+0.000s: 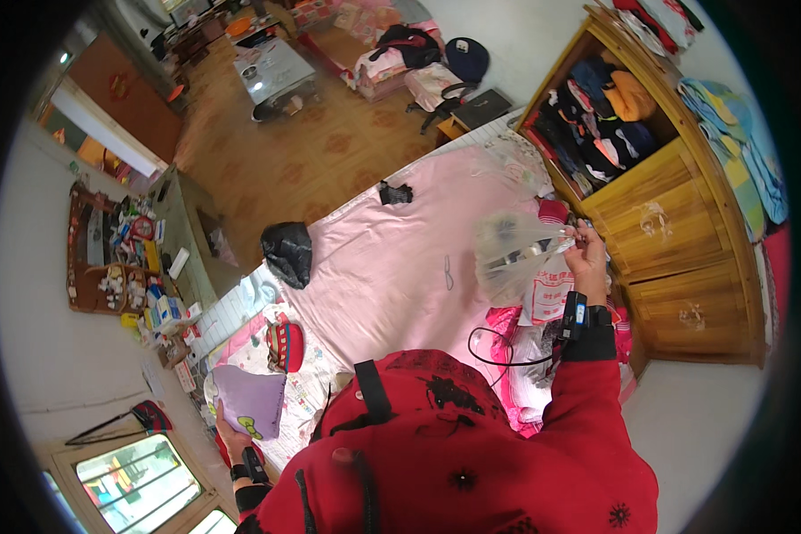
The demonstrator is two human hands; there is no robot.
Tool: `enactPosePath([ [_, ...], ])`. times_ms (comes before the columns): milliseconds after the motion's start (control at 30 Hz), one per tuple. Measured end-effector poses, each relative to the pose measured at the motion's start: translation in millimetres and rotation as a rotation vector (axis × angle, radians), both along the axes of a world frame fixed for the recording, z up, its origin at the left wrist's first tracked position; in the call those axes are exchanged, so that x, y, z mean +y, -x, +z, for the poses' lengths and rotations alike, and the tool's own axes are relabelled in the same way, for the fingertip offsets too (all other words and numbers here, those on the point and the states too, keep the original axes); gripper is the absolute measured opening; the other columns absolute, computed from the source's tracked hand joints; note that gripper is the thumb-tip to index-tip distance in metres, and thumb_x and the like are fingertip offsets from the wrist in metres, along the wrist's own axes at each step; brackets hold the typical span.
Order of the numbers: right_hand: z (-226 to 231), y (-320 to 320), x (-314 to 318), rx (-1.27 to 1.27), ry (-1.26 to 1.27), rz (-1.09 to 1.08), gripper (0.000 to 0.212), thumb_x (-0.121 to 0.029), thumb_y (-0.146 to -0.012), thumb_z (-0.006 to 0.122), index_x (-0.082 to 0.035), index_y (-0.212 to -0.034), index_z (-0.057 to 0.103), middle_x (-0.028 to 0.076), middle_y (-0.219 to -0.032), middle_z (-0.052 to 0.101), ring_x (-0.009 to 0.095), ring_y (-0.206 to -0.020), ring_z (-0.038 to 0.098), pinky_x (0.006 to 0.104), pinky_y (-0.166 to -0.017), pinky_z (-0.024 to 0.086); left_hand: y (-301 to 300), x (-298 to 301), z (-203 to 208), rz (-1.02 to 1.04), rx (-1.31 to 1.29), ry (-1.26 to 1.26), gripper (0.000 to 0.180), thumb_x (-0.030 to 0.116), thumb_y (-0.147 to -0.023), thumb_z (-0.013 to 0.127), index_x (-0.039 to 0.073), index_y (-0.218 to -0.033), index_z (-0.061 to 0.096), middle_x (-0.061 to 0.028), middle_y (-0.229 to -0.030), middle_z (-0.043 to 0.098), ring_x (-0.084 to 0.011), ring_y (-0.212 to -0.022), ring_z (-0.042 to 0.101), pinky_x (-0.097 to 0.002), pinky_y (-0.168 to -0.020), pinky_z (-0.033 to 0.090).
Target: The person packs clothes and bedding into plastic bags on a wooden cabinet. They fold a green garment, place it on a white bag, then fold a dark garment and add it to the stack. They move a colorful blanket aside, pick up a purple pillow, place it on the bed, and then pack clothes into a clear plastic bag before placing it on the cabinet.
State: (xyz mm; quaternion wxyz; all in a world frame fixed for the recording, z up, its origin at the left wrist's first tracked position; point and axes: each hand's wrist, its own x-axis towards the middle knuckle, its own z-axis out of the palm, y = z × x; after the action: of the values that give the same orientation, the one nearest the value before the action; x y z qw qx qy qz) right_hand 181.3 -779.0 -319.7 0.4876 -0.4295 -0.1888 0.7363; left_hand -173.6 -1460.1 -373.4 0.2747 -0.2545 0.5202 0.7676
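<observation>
At the right of the bed, my right hand [586,256] is closed on the gathered top of a translucent plastic bag [516,276]. Something dark and white shows through its side. My left hand [231,438] grips the edge of a purple cushion [251,399] with a green bow, at the bed's near left corner; part of that hand is behind the cushion. A red and blue striped bag [285,347] lies just beyond it. Below the plastic bag are a white bag with red print [552,295] and bright pink bedding [503,325]. A black cable [512,362] loops there.
The bed [383,267] has a pink sheet, with a black plastic bag [287,255] and a small black item [395,193] at its far side. A wooden cabinet [659,222] stuffed with clothes stands close on the right. To the left is a cluttered dresser [182,240].
</observation>
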Motion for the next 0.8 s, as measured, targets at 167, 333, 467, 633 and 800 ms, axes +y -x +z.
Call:
enactPosePath([
  [167, 24, -64, 19, -0.013, -0.024, -0.165, 0.038, 0.001, -0.069, 0.056, -0.002, -0.107, 0.051, 0.01, -0.082, 0.053, 0.023, -0.072, 0.054, 0.0398, -0.068, 0.044, 35, 52, 9, -0.118, 0.01, 0.075, 0.044, 0.033, -0.083, 0.054, 0.005, -0.116, 0.05, -0.0101, -0.11, 0.056, -0.0277, -0.098, 0.054, -0.0409, -0.087, 0.042],
  [333, 41, -124, 37, 0.03, -0.013, -0.359, 0.024, -0.002, -0.073, 0.057, -0.001, -0.097, 0.054, 0.011, -0.079, 0.053, 0.024, -0.071, 0.054, 0.0371, -0.066, 0.044, 84, 105, 3, -0.225, 0.042, 0.024, 0.045, 0.034, -0.082, 0.055, 0.005, -0.115, 0.05, -0.01, -0.111, 0.056, -0.0279, -0.099, 0.053, -0.0399, -0.087, 0.041],
  [467, 60, -154, 10, -0.428, -0.396, -0.217, 0.041, -0.002, -0.075, 0.054, 0.004, -0.114, 0.043, 0.011, -0.097, 0.053, 0.019, -0.086, 0.052, 0.0307, -0.078, 0.043, 147, 146, -15, -0.387, 0.096, 0.061, 0.045, 0.034, -0.084, 0.053, 0.004, -0.117, 0.048, -0.0107, -0.114, 0.053, -0.0279, -0.102, 0.051, -0.038, -0.09, 0.039],
  [633, 89, -159, -28, -0.813, -0.767, -0.232, 0.059, 0.002, -0.072, 0.053, 0.0, -0.127, 0.035, 0.011, -0.111, 0.051, 0.018, -0.1, 0.05, 0.0293, -0.087, 0.04, 199, 247, -26, -0.543, -0.042, -0.164, 0.047, 0.029, -0.08, 0.057, 0.005, -0.119, 0.047, -0.0107, -0.114, 0.054, -0.0279, -0.101, 0.052, -0.0376, -0.09, 0.04],
  [800, 125, -172, 7, -0.186, -0.153, -0.762, 0.031, -0.005, -0.076, 0.057, -0.001, -0.106, 0.054, 0.006, -0.097, 0.056, 0.02, -0.094, 0.051, 0.0278, -0.082, 0.043, 211, 362, -13, -0.582, 0.028, -0.1, 0.043, 0.025, -0.078, 0.06, 0.005, -0.115, 0.049, -0.0104, -0.105, 0.058, -0.0278, -0.093, 0.056, -0.0396, -0.084, 0.044],
])
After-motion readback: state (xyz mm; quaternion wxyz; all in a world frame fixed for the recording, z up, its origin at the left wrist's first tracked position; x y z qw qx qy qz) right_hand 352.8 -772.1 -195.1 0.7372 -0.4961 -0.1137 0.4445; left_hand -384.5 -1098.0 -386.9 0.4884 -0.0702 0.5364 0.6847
